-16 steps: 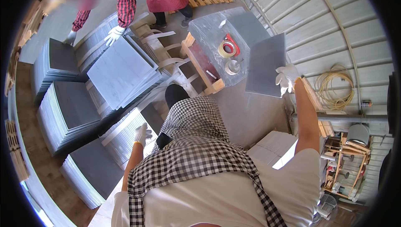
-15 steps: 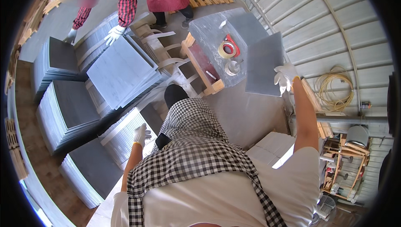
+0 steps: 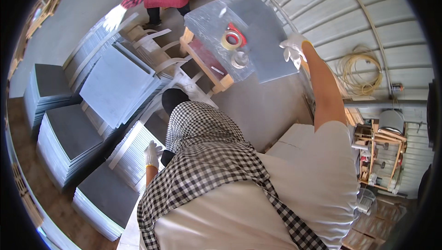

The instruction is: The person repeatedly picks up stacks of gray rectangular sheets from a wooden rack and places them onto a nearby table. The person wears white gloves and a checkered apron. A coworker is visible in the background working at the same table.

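Observation:
My right hand [image 3: 293, 51], in a white glove, grips the right edge of a thin grey tile [image 3: 275, 59]. The tile lies at an angle over the near right side of a plastic-wrapped crate [image 3: 200, 20], with its near corner jutting past the side. Another dark grey tile [image 3: 253, 11] lies flat on the crate's far side. My left hand [image 3: 152, 153], also gloved, holds nothing, fingers loosely bent and apart. It hovers beside a row of strapped tiles [image 3: 130, 151] standing on edge.
On the crate are a tape roll [image 3: 231, 40], a red tape dispenser [image 3: 238, 33] and a whitish roll [image 3: 239, 59]. Tile stacks [image 3: 69, 132] stand at left; loose pale tiles [image 3: 113, 82] top one bundle. A co-worker's gloved hand [image 3: 114, 18] is beyond. A coiled hose [image 3: 361, 70] hangs right.
The grey tile has come down onto the crate from a raised tilt, my right hand moving with it. The co-worker has straightened and drawn back from the stacks. My view has shifted.

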`<state>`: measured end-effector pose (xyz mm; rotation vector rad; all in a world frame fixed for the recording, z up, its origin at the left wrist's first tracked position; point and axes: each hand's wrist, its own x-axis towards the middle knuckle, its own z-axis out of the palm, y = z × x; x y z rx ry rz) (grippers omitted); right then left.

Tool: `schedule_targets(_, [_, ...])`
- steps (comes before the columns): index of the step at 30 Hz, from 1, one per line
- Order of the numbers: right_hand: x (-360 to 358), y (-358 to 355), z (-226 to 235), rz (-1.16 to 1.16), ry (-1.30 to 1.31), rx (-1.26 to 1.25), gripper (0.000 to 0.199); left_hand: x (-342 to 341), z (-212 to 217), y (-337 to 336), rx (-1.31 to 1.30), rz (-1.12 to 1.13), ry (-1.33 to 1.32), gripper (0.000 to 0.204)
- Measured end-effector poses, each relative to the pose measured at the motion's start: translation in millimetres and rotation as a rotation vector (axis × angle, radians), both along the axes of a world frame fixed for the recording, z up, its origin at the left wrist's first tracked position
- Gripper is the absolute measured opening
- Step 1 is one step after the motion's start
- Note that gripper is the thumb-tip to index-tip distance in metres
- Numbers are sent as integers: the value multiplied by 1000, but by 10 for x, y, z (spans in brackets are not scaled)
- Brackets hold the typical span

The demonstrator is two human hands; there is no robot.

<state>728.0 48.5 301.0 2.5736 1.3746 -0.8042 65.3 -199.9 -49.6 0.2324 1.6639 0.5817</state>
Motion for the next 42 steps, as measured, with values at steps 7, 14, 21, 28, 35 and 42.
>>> schedule_targets(7, [27, 47, 0, 261, -344, -231, 40, 143, 503, -2, -207, -70, 215, 55])
schedule_targets(14, [-82, 109, 59, 268, -487, -350, 41, 77, 491, -82, -185, -83, 223, 61])
schedule_targets(21, [-181, -20, 71, 213, -631, -246, 41, 133, 685, -77, -203, -101, 233, 60])
schedule_targets(28, [-8, -44, -93, 155, -662, -245, 42, -54, 470, -195, -190, -2, 164, 58])
schedule_targets(35, [194, -67, -74, 161, -540, -123, 47, -417, -711, -656, -81, 136, 3, 62])
schedule_targets(42, [220, -305, 147, 121, -298, -296, 38, -519, -1011, -777, -30, 151, -21, 64])
